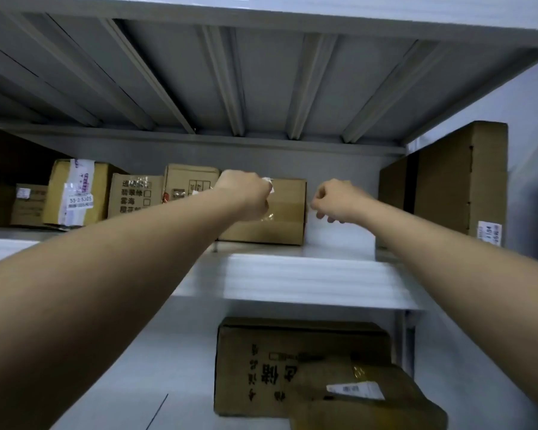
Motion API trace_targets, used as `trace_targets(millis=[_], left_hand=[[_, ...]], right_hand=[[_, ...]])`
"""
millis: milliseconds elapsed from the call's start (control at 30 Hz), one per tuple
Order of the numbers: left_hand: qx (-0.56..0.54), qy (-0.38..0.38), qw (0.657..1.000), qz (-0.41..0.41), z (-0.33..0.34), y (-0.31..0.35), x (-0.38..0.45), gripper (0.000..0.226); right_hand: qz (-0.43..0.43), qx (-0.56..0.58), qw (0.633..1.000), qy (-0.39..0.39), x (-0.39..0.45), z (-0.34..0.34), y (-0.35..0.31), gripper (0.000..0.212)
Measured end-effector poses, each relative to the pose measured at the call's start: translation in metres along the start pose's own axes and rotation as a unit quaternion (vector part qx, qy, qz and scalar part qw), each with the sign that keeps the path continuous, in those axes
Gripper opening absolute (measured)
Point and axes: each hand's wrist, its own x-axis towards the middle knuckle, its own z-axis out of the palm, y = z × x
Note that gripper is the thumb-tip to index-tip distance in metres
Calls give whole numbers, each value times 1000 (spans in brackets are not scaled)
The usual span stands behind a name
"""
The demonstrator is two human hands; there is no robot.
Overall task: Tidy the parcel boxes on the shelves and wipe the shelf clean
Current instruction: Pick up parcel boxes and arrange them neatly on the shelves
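One plain brown parcel box sits mid-shelf, at the back of the upper shelf, right in front of both hands. Looks like stiff corrugated card, taped across the front, probably light to medium; the clear tape could be slick, so best taken by the two side faces or the bottom edge, not the tape band.

Left hand is up against the box's top left corner, fingers curled round a small white scrap, maybe a wipe or tissue, too small to tell. Right hand hangs just right of the box, apart from it, fingers loosely curled, holding nothing visible.

Left of it, a row of several smaller printed boxes stands close together along the back, one with a white label. They crowd the left side, so there is little room to slide the box that way. To the right there is a bare gap of shelf, then a tall carton standing upright at the shelf end; that limits travel on that side.

The underside of the shelf above is low overhead, so lifting clearance is judged tight; pulling forward looks easier.

Lower shelf: a large printed box with a smaller labelled parcel lying tilted over its right front corner; that one could slip.
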Motion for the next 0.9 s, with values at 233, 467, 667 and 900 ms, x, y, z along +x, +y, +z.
trace_targets(millis=[233,467,667,900], left_hand=[[-117,29,993,11,-45,12,-30,27],[-251,79,964,30,-56,28,-89,24],[-275,203,938,55,-50,47,-142,23],[-295,276,910,96,-20,77,-193,19]], right_hand=[[-8,-14,999,31,-62,-40,-12,23],[17,-40,995,89,-130,-37,-27,18],[16,-48,979,196,-194,-16,-30,24],[-36,-60,966,250,-250,16,-3,17]])
